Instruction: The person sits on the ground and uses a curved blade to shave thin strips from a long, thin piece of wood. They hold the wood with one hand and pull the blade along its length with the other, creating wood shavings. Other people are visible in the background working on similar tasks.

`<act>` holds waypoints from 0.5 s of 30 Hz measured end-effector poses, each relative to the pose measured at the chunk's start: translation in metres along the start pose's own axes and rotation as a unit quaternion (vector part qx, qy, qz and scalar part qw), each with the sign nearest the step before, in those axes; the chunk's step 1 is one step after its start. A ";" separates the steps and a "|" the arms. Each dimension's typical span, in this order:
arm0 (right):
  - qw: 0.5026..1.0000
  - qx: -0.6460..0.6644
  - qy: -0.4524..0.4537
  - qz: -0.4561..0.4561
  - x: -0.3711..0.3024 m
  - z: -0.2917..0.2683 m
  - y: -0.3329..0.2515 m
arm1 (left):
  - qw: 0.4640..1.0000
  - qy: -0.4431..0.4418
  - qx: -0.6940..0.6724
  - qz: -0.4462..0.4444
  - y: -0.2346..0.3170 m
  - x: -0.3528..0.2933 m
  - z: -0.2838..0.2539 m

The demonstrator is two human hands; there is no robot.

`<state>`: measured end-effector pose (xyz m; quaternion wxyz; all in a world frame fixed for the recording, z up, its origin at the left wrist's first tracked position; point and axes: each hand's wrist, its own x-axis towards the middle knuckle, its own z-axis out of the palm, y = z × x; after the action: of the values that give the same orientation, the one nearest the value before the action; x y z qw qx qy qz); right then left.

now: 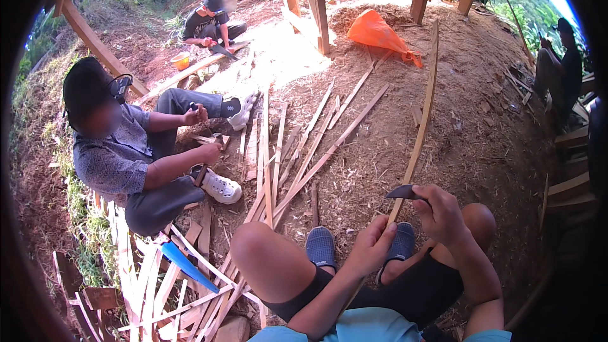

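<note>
A long, narrow wooden strip [423, 126] slants up and away from my lap, its far end well beyond my feet. My left hand [372, 247] is closed around its lower part, between my knees. In my right hand [440, 214] is a knife [405, 192] with a short, dark, curved blade. The blade lies across the strip just above my left fingers, its tip pointing left. My right fingers hide the knife's handle. Below my left hand, the strip's near end runs behind my left forearm.
Many loose wooden strips [316, 158] lie on the ground ahead and left. A blue saw [189, 267] rests at lower left. One person [120, 145] sits close at left; another [212, 25] holds a saw farther off. An orange plastic bag [380, 31] lies near wooden posts [316, 9].
</note>
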<state>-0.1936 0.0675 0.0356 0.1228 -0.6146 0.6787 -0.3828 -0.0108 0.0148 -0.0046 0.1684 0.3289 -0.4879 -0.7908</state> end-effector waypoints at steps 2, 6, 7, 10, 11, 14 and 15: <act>1.000 0.000 0.000 -0.004 -0.001 0.000 0.001 | 1.000 -0.007 -0.007 0.015 -0.001 0.000 0.002; 1.000 0.012 0.014 -0.012 -0.002 0.001 0.000 | 0.994 -0.057 -0.075 -0.055 0.001 0.003 0.000; 1.000 0.013 0.010 -0.012 -0.002 0.002 0.001 | 0.993 -0.056 -0.081 -0.057 0.000 0.005 0.000; 1.000 0.016 -0.001 -0.004 -0.003 0.003 0.002 | 0.992 -0.061 -0.091 -0.066 -0.003 0.010 -0.001; 1.000 0.018 -0.004 0.002 -0.003 0.003 0.001 | 0.992 -0.065 -0.087 -0.068 0.000 0.010 -0.002; 1.000 0.021 -0.010 0.001 -0.002 0.004 -0.001 | 0.992 -0.058 -0.074 -0.078 0.005 0.006 -0.003; 1.000 0.019 -0.010 -0.001 -0.002 0.004 -0.002 | 0.993 -0.055 -0.071 -0.082 0.006 0.006 -0.002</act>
<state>-0.1893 0.0681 0.0333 0.1407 -0.6164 0.6697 -0.3895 -0.0140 0.0077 -0.0023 0.0986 0.3110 -0.4100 -0.8517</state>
